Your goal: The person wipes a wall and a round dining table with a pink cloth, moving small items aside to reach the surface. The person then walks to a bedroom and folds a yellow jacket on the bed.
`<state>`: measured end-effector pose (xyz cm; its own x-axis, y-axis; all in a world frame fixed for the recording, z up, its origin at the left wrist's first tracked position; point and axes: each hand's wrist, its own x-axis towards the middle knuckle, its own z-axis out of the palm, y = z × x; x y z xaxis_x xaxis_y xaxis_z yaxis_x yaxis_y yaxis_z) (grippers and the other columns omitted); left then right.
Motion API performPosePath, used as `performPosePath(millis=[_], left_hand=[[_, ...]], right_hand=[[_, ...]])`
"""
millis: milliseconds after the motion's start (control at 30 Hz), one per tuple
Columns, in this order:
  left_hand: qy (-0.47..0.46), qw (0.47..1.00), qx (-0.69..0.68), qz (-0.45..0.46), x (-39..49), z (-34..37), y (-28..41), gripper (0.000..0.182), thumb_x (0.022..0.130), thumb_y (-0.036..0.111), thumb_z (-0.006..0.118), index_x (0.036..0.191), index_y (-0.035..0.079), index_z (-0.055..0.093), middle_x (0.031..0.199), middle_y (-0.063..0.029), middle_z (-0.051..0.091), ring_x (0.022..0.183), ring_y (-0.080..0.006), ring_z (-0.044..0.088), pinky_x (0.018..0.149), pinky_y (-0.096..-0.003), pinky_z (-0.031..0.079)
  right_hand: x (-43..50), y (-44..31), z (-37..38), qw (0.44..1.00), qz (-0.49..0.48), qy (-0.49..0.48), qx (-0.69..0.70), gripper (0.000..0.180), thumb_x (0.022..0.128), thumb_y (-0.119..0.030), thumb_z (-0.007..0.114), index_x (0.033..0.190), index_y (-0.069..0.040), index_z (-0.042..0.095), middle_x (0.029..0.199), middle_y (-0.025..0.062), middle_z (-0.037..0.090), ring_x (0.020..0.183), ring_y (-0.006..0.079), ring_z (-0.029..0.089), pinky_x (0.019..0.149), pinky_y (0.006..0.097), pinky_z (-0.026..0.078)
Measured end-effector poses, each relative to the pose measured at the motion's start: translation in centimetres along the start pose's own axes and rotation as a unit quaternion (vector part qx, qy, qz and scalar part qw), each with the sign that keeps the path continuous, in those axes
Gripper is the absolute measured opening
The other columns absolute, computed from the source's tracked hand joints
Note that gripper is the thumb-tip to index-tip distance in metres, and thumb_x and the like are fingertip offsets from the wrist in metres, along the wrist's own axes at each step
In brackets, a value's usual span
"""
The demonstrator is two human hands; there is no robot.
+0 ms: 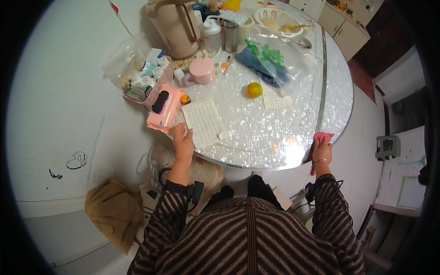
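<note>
My right hand (322,153) is closed on a pink cloth (325,136) at the right front edge of the round table, by the dark seam. At the table's left edge, my left hand (183,141) has its fingers apart and nothing in them. It is just below a pink pack of wipes (161,120) with a dark object on its lid, and beside a handwritten sheet of paper (205,122). Farther in, an orange-green citrus fruit (254,90) lies next to a smaller written paper (278,101). A small orange-capped jar (185,99) stands by the wipes.
At the back left are a basket of bottles and boxes (139,99), a beige electric kettle (175,31) and a pink lidded cup (202,70). A plastic bag (295,65) lies over a blue cloth (254,65). Behind stands a white perforated basket (264,14). A brown cloth item (115,213) is lower left.
</note>
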<state>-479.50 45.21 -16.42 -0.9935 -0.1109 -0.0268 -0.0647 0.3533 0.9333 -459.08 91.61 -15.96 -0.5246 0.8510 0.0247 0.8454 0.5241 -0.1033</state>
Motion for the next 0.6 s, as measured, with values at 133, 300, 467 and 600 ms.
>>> performPosePath(millis=[133, 300, 467, 600], left_hand=[[-0.022, 0.957, 0.174, 0.230, -2.1, 1.5, 1.3, 0.047, 0.082, 0.013, 0.071, 0.126, 0.005, 0.055, 0.136, -0.0228, 0.046, 0.126, -0.0414, 0.041, 0.106, -0.0481, 0.033], [-0.158, 0.895, 0.320, 0.266, -5.0, 3.1, 2.3, 0.046, 0.085, 0.022, 0.068, 0.130, 0.013, 0.057, 0.148, -0.0184, 0.038, 0.137, -0.0384, 0.033, 0.109, -0.0534, 0.028], [-0.161, 0.867, 0.422, 0.209, -3.9, 2.0, 0.7, 0.037, 0.090, 0.014, 0.057, 0.126, 0.015, 0.059, 0.152, -0.0101, 0.038, 0.140, -0.0331, 0.034, 0.110, -0.0549, 0.026], [-0.139, 0.856, 0.464, 0.180, -2.7, 0.7, 0.9, 0.036, 0.085, 0.003, 0.056, 0.121, 0.009, 0.060, 0.146, -0.0156, 0.044, 0.136, -0.0365, 0.038, 0.109, -0.0546, 0.028]], right_hand=[[-4.9, -3.5, 0.4, 0.981, -0.142, -0.040, 0.126, 0.036, 0.092, -0.038, 0.057, 0.120, -0.016, 0.055, 0.107, 0.0176, 0.060, 0.094, 0.0399, 0.063, 0.077, 0.0483, 0.052], [-15.1, -13.6, 0.8, 0.813, -0.481, -0.153, 0.290, 0.042, 0.088, -0.029, 0.066, 0.125, -0.013, 0.054, 0.108, 0.0192, 0.059, 0.090, 0.0385, 0.062, 0.076, 0.0464, 0.053], [-12.3, -14.7, 1.0, 0.791, -0.561, -0.102, 0.224, 0.046, 0.086, -0.028, 0.064, 0.126, -0.007, 0.056, 0.102, 0.0139, 0.058, 0.089, 0.0322, 0.061, 0.073, 0.0420, 0.054], [-6.2, -10.2, 1.3, 0.876, -0.427, -0.085, 0.208, 0.039, 0.088, -0.027, 0.062, 0.122, -0.008, 0.058, 0.104, 0.0158, 0.061, 0.092, 0.0338, 0.062, 0.076, 0.0432, 0.053]])
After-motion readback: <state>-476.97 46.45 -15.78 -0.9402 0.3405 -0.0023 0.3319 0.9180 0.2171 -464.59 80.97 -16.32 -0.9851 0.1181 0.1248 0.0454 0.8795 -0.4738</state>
